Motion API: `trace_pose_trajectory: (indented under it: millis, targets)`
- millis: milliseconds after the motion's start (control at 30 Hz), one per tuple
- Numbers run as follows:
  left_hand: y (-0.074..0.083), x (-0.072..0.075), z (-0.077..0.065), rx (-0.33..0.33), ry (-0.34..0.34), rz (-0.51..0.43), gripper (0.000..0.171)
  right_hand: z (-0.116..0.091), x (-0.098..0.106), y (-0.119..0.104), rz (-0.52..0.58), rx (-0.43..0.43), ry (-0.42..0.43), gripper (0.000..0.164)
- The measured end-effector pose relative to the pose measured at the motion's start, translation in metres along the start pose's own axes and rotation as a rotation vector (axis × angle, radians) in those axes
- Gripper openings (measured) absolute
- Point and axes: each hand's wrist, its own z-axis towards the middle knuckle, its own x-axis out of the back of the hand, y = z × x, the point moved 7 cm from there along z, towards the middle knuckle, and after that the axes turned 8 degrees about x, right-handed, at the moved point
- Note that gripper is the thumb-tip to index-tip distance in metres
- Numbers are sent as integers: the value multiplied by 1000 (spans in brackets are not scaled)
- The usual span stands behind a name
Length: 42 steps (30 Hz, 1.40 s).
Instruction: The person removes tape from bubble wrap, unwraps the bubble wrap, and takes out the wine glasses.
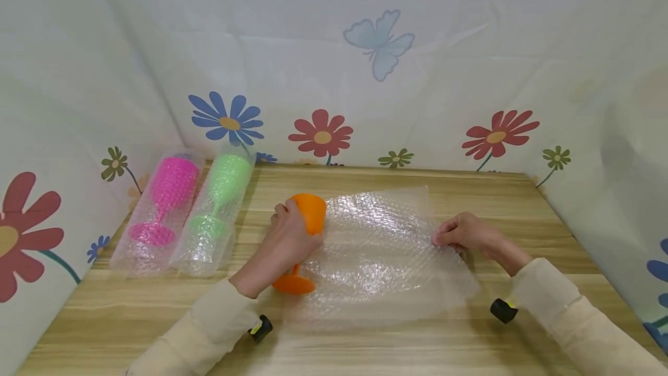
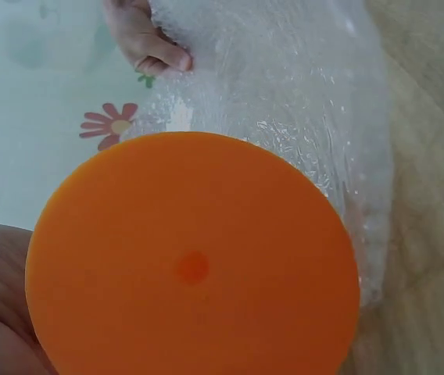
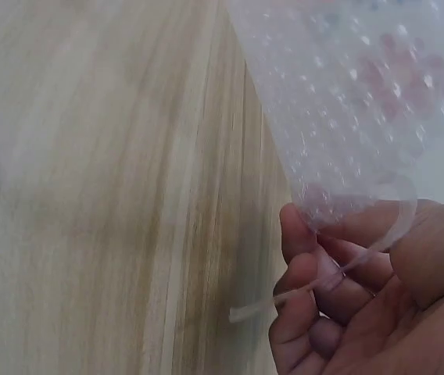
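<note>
An orange goblet [image 1: 311,212] is gripped round its bowl by my left hand [image 1: 292,234], its round foot toward me. In the left wrist view the flat underside of the goblet's foot [image 2: 195,234] fills the middle and hides most of the hand. A sheet of clear bubble wrap [image 1: 376,254] spreads to the right of the goblet. My right hand [image 1: 467,231] pinches the sheet's right edge between thumb and fingers. The right wrist view shows the bubble wrap [image 3: 347,117] rising from the pinch, with a thin clear strip [image 3: 308,289] hanging across the fingers.
On the left of the wooden table [image 1: 417,347] lie two wrapped goblets, a pink goblet [image 1: 174,184] and a green goblet [image 1: 227,181], each in a bubble-wrap sleeve. A flower-printed cloth [image 1: 417,97] stands behind the table and along both sides.
</note>
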Motion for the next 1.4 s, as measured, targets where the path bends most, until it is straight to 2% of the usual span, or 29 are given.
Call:
trace_pose_trajectory:
  millis: [167,433,633,933,1267,1400]
  targets:
    - [7,-1,4,-14,-16,21,95,0,4,-4,-70,22,47,18]
    - [12,-3,6,-61,16,95,88,0,7,-5,-137,35,93,16]
    - [13,-3,9,-65,54,140,84,1,8,-4,-176,29,120,15]
    - [18,-4,14,-61,68,66,84,1,19,0,-226,24,162,17]
    - [25,-10,24,-31,31,11,81,2,37,10,-271,24,229,21]
    - [30,-14,28,-40,24,-1,78,2,43,19,-256,-5,240,22]
